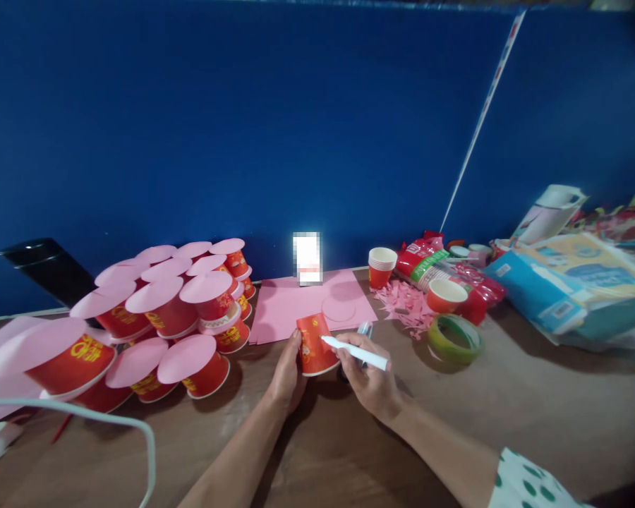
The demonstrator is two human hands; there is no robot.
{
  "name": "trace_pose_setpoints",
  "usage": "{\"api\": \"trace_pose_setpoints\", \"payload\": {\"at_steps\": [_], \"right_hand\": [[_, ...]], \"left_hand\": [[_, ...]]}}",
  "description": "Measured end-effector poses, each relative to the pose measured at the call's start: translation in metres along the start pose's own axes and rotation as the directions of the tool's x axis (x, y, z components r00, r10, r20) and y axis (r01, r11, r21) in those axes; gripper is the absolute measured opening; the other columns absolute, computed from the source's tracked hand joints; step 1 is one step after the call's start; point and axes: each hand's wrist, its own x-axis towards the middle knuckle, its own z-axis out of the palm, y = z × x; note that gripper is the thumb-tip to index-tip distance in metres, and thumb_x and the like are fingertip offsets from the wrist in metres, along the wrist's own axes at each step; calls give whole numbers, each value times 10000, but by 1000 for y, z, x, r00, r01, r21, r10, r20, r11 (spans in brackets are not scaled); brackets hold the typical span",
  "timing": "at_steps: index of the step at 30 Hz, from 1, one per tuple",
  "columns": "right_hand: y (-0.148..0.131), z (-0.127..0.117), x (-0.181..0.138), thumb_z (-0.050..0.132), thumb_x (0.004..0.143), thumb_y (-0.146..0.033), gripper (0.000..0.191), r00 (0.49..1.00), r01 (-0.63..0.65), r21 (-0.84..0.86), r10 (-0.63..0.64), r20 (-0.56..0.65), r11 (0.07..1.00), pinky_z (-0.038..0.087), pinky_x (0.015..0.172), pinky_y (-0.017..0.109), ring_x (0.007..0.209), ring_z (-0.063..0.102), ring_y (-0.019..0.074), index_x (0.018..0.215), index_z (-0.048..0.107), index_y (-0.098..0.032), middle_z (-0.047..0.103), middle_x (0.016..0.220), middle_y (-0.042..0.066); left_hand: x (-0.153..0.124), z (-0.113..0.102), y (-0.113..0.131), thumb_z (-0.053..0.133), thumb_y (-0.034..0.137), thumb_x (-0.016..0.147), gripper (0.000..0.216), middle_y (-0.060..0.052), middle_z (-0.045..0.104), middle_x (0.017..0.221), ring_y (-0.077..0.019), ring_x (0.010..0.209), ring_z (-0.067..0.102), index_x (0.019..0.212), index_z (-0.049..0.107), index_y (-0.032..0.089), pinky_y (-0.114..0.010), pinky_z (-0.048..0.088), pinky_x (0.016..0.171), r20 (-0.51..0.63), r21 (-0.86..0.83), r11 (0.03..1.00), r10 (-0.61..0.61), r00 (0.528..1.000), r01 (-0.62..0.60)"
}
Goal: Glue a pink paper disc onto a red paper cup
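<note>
My left hand (pixel 286 374) grips an upside-down red paper cup (pixel 314 343) that stands on the brown table, at the near edge of a pink paper sheet (pixel 291 305). My right hand (pixel 370 381) holds a white pen (pixel 355 351), its tip touching the cup's side. A circle is drawn or cut in the pink sheet just behind the cup.
Several upturned red cups with pink paper discs (pixel 164 310) are piled at the left. A stack of cups (pixel 382 266), pink scraps (pixel 405 303), a green tape roll (pixel 456 337), cup packs (pixel 428 259) and bags (pixel 566 282) lie at the right. A blue wall stands behind.
</note>
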Motion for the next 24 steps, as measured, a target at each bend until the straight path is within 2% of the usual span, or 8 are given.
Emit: {"api": "trace_pose_setpoints", "payload": {"at_steps": [8, 12, 24], "right_hand": [[2, 0, -1, 514, 906, -227, 131, 1000, -25, 5, 25, -9, 1000, 550, 697, 266, 738, 671, 170, 965, 624, -187, 700, 830, 59], [2, 0, -1, 509, 909, -217, 126, 1000, -17, -17, 17, -19, 1000, 547, 709, 266, 735, 667, 167, 956, 623, -189, 695, 825, 56], [1, -3, 4, 505, 912, -205, 127, 999, 3, -26, -5, -46, 1000, 544, 708, 262, 745, 676, 165, 947, 625, -184, 695, 831, 52]], "left_hand": [[-2, 0, 0, 668, 387, 786, 306, -73, 702, 1030, -217, 998, 642, 977, 653, 148, -339, 434, 959, 51, 73, 996, 43, 998, -47], [-3, 3, 1, 709, 352, 750, 334, -66, 707, 997, -226, 985, 644, 1016, 645, 160, -346, 437, 945, 49, 97, 992, 70, 996, -75], [-6, 2, -1, 651, 362, 809, 345, -74, 684, 1104, -228, 1041, 627, 1112, 614, 200, -335, 435, 945, 113, 183, 981, 44, 993, -64]]}}
